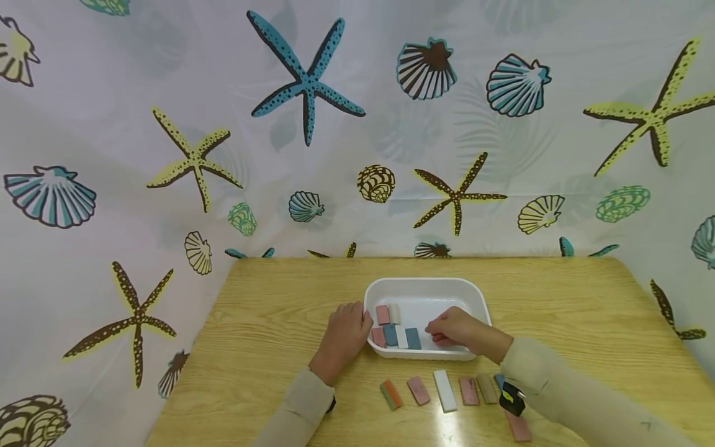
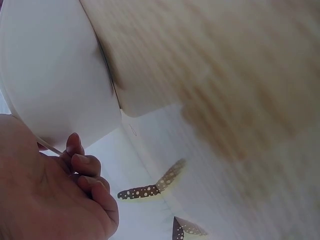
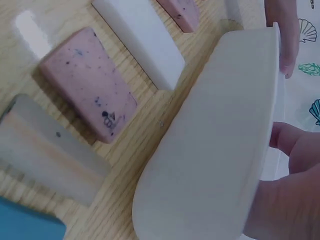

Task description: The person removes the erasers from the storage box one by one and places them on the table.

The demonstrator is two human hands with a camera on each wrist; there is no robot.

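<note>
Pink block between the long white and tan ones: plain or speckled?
Speckled: the pink block has dark spots, clearest in the right wrist view.

The person's right hand [image 3: 305, 157] reaches over the rim of the white tub [image 3: 205, 140], partly hidden behind its wall, and part of the left hand [image 3: 282, 35] shows at the tub's far end. Outside the tub, on the wood-grain table [image 3: 131, 152], lie a white block [image 3: 142, 42], a dark-speckled pink block [image 3: 90, 82], a grey block [image 3: 47, 147] with a pale orange stripe and, farther off from the tub, a blue block [image 3: 27, 222]. Near the tub's far end lies another pink block [image 3: 182, 12], cut off by the view's edge.
</note>
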